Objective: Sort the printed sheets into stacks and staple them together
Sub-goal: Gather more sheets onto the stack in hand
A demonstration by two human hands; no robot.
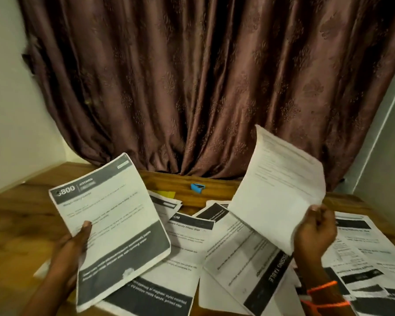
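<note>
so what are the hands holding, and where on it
Left hand grips the "800 kitchen" sheet at its left edge; right hand pinches a plain-text sheet at its bottom corner.

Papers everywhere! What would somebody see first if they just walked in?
Two hands each hold up a printed sheet: the left hand grips a sheet with dark bands, the right hand a plainer one. More sheets lie scattered beneath, with a small blue stapler behind.

Both hands (75, 245) raised, fingers curled.
</note>
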